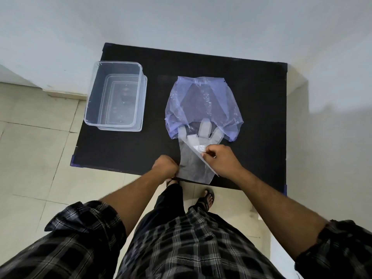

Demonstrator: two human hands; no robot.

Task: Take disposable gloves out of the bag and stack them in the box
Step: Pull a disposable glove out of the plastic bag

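A thin clear disposable glove (196,158) lies flat near the table's front edge, its fingers pointing away under the mouth of a pale purple plastic bag (203,105). My left hand (166,165) pinches the glove's cuff at its left edge. My right hand (220,160) pinches a folded part of the glove on the right side. The clear plastic box (115,95) stands at the table's left, with nothing visible inside it.
The black table (257,97) stands against a white wall, with blue tape at its corners. Tiled floor lies to the left and front. My legs and a sandalled foot (207,198) are just below the table's front edge.
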